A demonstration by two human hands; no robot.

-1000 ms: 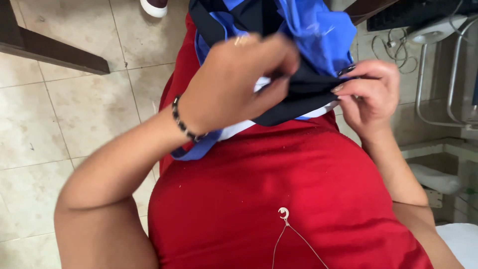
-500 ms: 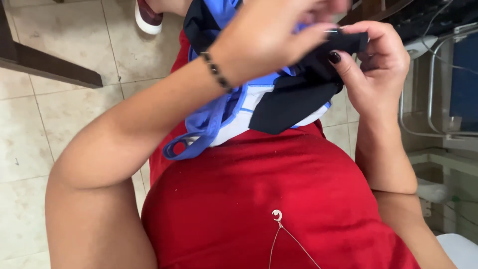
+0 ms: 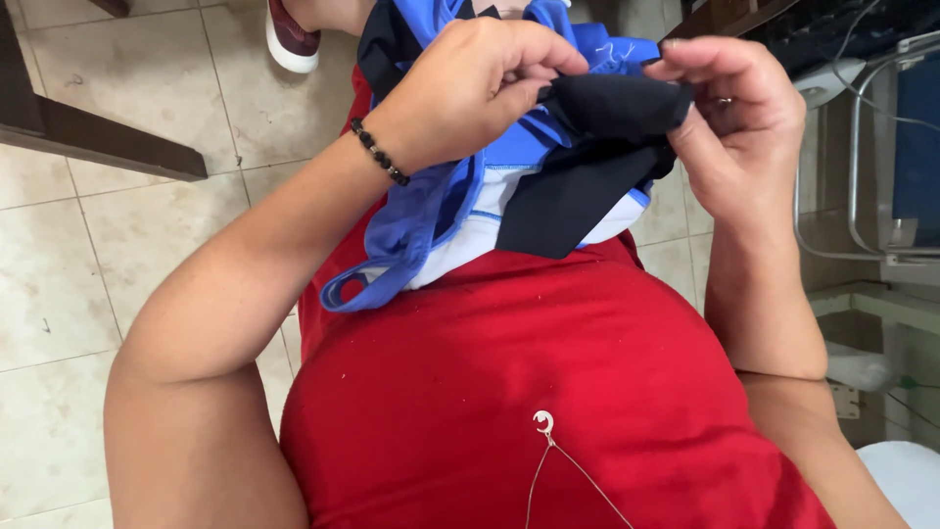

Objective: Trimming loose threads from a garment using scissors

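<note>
Left hand: my left hand (image 3: 470, 88) is curled nearly closed, its fingers (image 3: 548, 61) pinching the top edge of the dark cloth; a beaded bracelet (image 3: 380, 152) sits on that wrist.
Right hand: my right hand (image 3: 734, 127) is bent round the other end of the same fold, fingers closed on it, thumb on top.
Dark cloth: the dark cloth (image 3: 597, 147) is held up between both hands, above my lap, part of a bundle with a blue garment (image 3: 441, 196) and a white piece (image 3: 480, 235).
Hanging part: a blue loop (image 3: 357, 289) droops from the bundle and lies against my red shirt (image 3: 529, 392).
Around me: a thin cord with a small white hook (image 3: 542, 423) lies on the shirt; a shoe (image 3: 291, 39) shows at the top, a dark wooden beam (image 3: 88, 137) at the left.
In the way: a metal-framed chair (image 3: 881, 176) and cables (image 3: 871, 29) crowd my right side, near my right forearm.
Open room: tiled floor (image 3: 117, 255) spreads bare on my left, beyond my left arm.
</note>
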